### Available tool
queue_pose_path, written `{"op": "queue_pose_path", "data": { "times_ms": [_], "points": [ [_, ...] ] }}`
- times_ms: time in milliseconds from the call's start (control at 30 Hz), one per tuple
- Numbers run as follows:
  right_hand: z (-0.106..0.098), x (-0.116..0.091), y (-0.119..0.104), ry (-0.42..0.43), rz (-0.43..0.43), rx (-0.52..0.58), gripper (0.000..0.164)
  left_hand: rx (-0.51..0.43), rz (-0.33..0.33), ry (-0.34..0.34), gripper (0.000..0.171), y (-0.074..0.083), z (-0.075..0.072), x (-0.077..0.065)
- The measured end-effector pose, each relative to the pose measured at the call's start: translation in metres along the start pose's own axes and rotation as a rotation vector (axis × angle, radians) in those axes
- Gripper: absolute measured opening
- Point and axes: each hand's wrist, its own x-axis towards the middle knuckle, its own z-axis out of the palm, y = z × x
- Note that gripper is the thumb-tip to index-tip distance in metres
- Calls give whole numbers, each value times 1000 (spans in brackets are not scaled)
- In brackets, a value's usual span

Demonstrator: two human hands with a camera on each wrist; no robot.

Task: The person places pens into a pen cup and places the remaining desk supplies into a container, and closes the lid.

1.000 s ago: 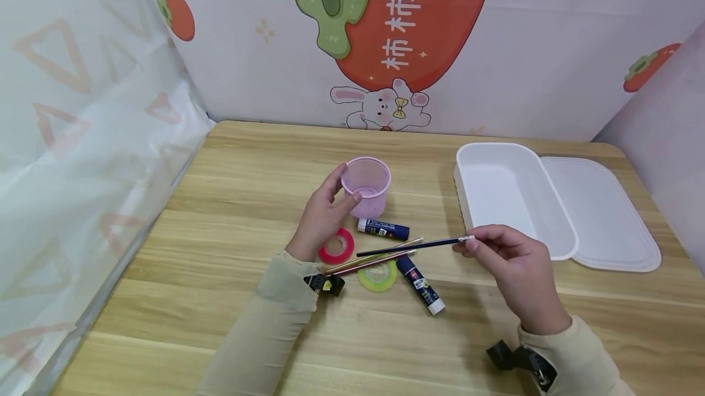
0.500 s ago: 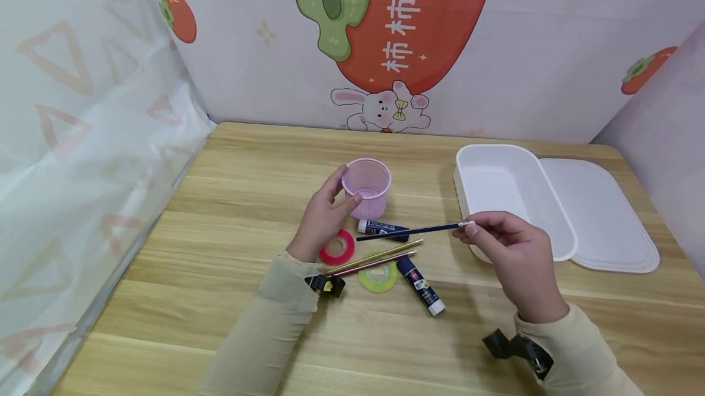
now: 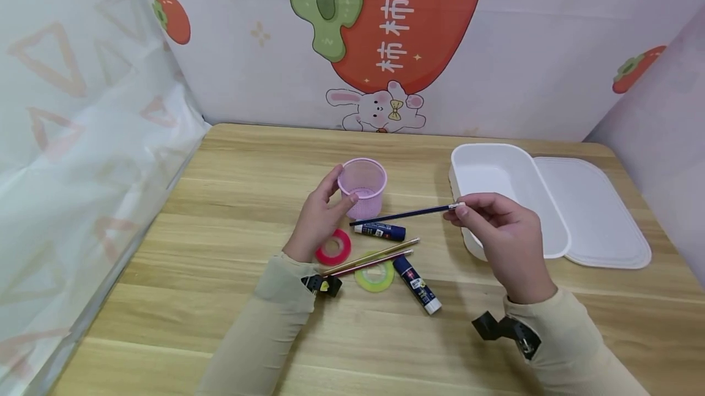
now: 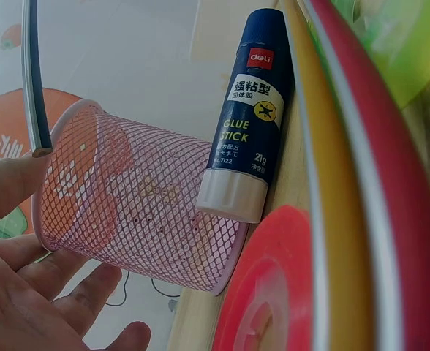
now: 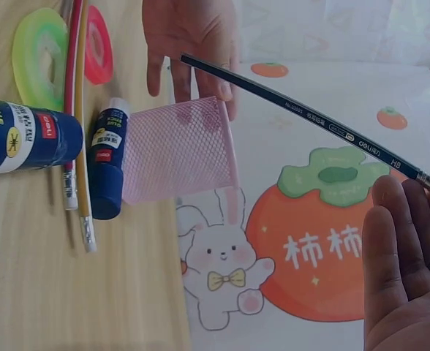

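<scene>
My left hand (image 3: 317,221) holds a pink mesh pencil cup (image 3: 368,206) by its rim, thumb on the near side. The cup stands upright with its open top facing up. My right hand (image 3: 509,237) pinches a dark blue pencil (image 3: 407,213) by its eraser end. The pencil points left, its far end close in front of the cup's lower part in the head view. In the left wrist view the dark pencil (image 4: 34,80) overlaps the space by the mesh cup's rim (image 4: 43,212). Lettering shows along the pencil (image 5: 303,113) in the right wrist view.
Near the cup lie two glue sticks, one behind (image 3: 385,231) and one in front (image 3: 417,284). A red tape roll (image 3: 346,244), a yellow-green tape roll (image 3: 376,287), a gold pencil (image 3: 380,254) and a red pencil (image 3: 388,259) lie beside them. A white box (image 3: 556,224) overlaps its lid (image 3: 600,212) at right.
My right hand has moved up and away from me, lifting the dark pencil off the other pencils' area toward the cup. My left hand keeps its hold on the cup.
</scene>
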Motion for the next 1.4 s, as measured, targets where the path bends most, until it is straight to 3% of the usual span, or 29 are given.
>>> {"op": "queue_pose_path", "data": {
  "times_ms": [500, 733, 967, 1400],
  "points": [
    [-3, 15, -6, 24, -37, -26, 17, 7, -13, 7, 69, -1, 1, 0],
    [-1, 23, -8, 31, -51, 45, 15, 3, -26, 6, 69, 0, 0, -1],
    [0, 31, -12, 30, -71, 45, 16, -4, -29, 6, 68, 2, 0, -1],
    [-1, 42, -17, 44, -109, 184, 15, 6, -28, 9, 68, 4, 0, -2]
  ]
}}
